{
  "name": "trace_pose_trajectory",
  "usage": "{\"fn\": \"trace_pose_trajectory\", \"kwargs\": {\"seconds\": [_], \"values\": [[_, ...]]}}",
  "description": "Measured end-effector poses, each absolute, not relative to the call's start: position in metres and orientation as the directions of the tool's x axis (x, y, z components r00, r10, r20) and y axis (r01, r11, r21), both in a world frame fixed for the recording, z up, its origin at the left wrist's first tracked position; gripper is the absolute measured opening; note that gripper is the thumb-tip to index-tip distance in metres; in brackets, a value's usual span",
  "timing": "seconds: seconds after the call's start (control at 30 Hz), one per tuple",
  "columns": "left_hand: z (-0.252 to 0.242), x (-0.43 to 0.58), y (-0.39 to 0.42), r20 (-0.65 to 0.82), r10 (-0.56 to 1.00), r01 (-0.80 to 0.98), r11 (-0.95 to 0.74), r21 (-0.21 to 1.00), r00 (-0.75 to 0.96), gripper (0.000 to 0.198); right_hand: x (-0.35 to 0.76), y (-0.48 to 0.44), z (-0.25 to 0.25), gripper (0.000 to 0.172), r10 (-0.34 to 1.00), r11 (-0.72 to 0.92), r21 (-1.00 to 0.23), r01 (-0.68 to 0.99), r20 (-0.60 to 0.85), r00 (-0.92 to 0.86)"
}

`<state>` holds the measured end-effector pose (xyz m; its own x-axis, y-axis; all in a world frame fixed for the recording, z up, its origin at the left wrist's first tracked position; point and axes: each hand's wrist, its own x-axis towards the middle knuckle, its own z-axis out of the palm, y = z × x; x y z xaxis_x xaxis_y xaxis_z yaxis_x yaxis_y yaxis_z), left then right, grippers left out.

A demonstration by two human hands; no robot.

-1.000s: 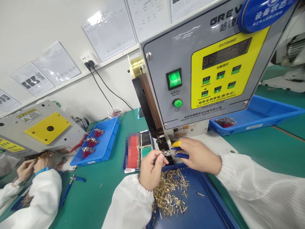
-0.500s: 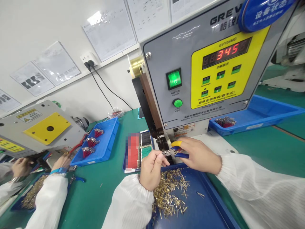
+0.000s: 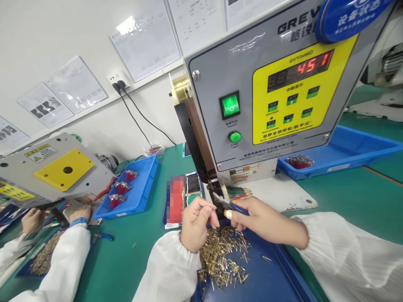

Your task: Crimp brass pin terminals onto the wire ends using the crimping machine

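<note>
My right hand [image 3: 256,214], a yellow cover on one finger, is closed round blue-handled cutting pliers [image 3: 231,205]. Their jaws point up and left, close to the black feed and crimping part [image 3: 214,188] of the grey machine [image 3: 239,63]. Just left of the pliers, my left hand [image 3: 197,222] pinches thumb and forefinger together; what lies between them is too small to make out. Both hands hover over the far end of a dark blue tray [image 3: 267,281] holding a heap of small brass-coloured terminals [image 3: 223,260]. Behind my right hand lie several thin coloured wires [image 3: 241,192] on the machine's base.
A tray of red, black and green wires [image 3: 176,201] sits left of the machine. Further left, a blue bin [image 3: 141,184] holds red wire bundles beside a co-worker's hands [image 3: 78,214] and machine. Another blue bin [image 3: 340,155] stands at right.
My right hand has drawn the pliers back from my left fingertips and tilted their jaws upward. My left hand has shifted slightly left. The machine's red display has gone from 345 to 451.
</note>
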<state>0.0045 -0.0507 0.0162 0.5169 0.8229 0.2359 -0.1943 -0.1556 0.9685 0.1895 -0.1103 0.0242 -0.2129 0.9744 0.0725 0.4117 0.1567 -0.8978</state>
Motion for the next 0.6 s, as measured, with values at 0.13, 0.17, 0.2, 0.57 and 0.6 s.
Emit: {"fn": "trace_pose_trajectory", "kwargs": {"seconds": [0.13,0.17,0.2,0.57,0.6], "values": [[0.016,0.006,-0.049,0.182,0.850,-0.199,-0.093,0.976,0.494,0.029,0.193,-0.109,0.022,0.033,0.978,0.188,-0.887,0.421,0.128,-0.167],[0.017,0.007,-0.049,0.159,0.859,-0.193,-0.072,0.979,0.487,0.029,0.195,-0.108,0.022,0.027,0.968,0.250,-0.828,0.502,0.207,-0.141],[0.017,0.007,-0.048,0.139,0.866,-0.188,-0.053,0.981,0.481,0.030,0.197,-0.108,0.022,0.022,0.950,0.304,-0.755,0.581,0.286,-0.125],[0.019,0.008,-0.043,0.115,0.905,-0.198,-0.035,0.980,0.409,0.032,0.216,-0.128,0.030,0.022,0.913,0.336,-0.344,0.877,0.349,-0.212],[0.019,0.007,-0.043,0.112,0.907,-0.204,-0.030,0.979,0.406,0.033,0.221,-0.136,0.029,0.016,0.915,0.327,-0.327,0.887,0.345,-0.210]]}}
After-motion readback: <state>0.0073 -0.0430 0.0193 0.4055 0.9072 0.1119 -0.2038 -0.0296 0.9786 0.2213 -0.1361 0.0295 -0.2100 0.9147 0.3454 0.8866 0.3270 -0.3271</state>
